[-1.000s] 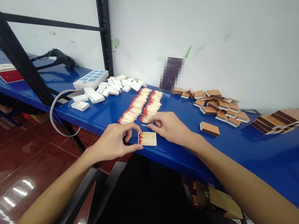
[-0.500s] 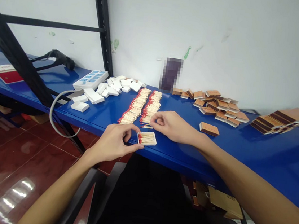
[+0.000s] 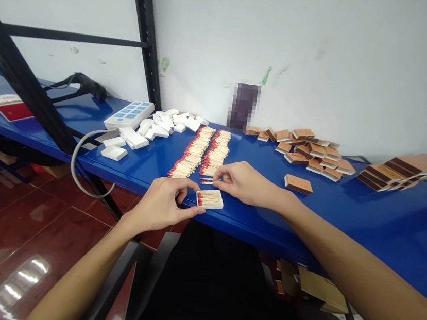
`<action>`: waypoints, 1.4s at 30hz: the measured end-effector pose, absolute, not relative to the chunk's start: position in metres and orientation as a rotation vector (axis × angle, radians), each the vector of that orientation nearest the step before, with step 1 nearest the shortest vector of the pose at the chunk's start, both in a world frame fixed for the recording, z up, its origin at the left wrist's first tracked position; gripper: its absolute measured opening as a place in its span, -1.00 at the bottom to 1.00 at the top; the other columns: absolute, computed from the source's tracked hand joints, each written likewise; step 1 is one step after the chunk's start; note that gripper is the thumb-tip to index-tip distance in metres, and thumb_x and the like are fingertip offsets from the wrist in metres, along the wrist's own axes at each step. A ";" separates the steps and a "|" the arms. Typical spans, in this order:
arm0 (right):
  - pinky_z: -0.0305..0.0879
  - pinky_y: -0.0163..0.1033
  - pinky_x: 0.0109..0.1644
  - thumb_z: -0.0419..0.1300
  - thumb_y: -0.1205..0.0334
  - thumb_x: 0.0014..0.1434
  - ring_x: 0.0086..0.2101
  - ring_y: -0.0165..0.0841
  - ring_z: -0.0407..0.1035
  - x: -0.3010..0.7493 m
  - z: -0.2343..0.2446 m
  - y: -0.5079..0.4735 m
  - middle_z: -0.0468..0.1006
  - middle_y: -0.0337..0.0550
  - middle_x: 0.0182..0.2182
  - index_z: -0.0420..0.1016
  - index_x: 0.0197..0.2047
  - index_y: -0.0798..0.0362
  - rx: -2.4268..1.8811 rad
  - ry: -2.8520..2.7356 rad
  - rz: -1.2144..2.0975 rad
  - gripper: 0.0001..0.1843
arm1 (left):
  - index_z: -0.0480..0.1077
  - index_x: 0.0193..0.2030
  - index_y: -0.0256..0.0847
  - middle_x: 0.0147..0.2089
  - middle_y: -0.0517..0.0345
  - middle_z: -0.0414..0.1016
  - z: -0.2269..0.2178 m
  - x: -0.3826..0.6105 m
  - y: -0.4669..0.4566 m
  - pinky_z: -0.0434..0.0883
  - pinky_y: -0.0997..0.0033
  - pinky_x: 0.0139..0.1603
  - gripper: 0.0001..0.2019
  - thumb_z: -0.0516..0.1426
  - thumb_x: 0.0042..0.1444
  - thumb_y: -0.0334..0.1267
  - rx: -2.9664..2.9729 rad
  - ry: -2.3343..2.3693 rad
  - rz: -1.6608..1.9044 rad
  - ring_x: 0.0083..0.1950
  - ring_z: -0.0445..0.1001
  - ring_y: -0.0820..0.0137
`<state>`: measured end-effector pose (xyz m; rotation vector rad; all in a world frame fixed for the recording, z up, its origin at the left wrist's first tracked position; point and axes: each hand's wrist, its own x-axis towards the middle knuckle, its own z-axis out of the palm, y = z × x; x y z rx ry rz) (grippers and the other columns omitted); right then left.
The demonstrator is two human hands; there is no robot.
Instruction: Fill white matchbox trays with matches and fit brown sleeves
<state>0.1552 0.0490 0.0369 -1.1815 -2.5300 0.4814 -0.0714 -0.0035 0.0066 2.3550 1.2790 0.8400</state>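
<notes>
A small white matchbox tray (image 3: 209, 199) filled with red-tipped matches lies near the front edge of the blue table (image 3: 346, 218). My left hand (image 3: 165, 203) pinches the tray's left side between thumb and fingers. My right hand (image 3: 244, 183) rests just behind the tray, its fingertips pinched on a few loose matches (image 3: 206, 181) lying on the table. Two long rows of matches (image 3: 202, 151) stretch away behind them.
Empty white trays (image 3: 155, 127) and a white power strip (image 3: 129, 114) lie at the left. Brown matchbox sleeves (image 3: 310, 151) are heaped at the right, one lone sleeve (image 3: 298, 184) nearer, flat sleeves (image 3: 402, 173) far right. A black rack post (image 3: 143, 32) stands behind.
My right hand lifted slightly near the match rows, then came down with its fingertips on the loose matches behind the tray. The left hand kept hold of the tray.
</notes>
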 end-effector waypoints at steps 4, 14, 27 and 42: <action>0.01 -0.30 -0.38 0.13 0.22 0.19 -0.53 -0.46 0.16 0.157 0.038 0.049 0.39 -0.28 -0.56 0.50 -0.36 0.09 -1.182 -2.547 0.517 -0.83 | 0.50 -0.16 -0.16 -0.53 0.38 0.23 0.007 -0.071 -0.004 0.15 0.50 -0.43 -0.70 0.30 0.05 -0.03 2.361 1.278 0.833 -0.52 0.20 0.53; -0.01 -0.31 -0.43 0.17 0.19 0.18 -0.55 -0.49 0.10 0.161 0.055 0.037 0.29 -0.35 -0.58 0.49 -0.36 0.06 -1.066 -2.550 0.722 -0.85 | 0.50 -0.15 -0.17 -0.53 0.38 0.24 0.007 -0.070 -0.004 0.16 0.49 -0.43 -0.68 0.30 0.05 -0.01 2.353 1.302 0.846 -0.52 0.20 0.52; -0.01 -0.29 -0.42 0.20 0.15 0.18 -0.56 -0.49 0.13 0.155 0.051 0.029 0.30 -0.35 -0.61 0.54 -0.36 0.05 -1.046 -2.576 0.647 -0.83 | 0.50 -0.14 -0.18 -0.52 0.37 0.25 0.006 -0.071 -0.005 0.16 0.50 -0.42 -0.67 0.30 0.05 0.00 2.358 1.304 0.847 -0.51 0.21 0.52; 0.17 -0.30 -0.29 0.24 0.20 0.22 -0.36 -0.41 0.30 0.154 0.045 0.035 0.47 -0.20 -0.35 0.52 -0.27 0.07 -0.835 -2.594 0.567 -0.89 | 0.51 -0.16 -0.16 -0.53 0.36 0.23 0.007 -0.071 -0.004 0.15 0.50 -0.43 -0.68 0.30 0.05 0.01 2.383 1.265 0.849 -0.51 0.20 0.52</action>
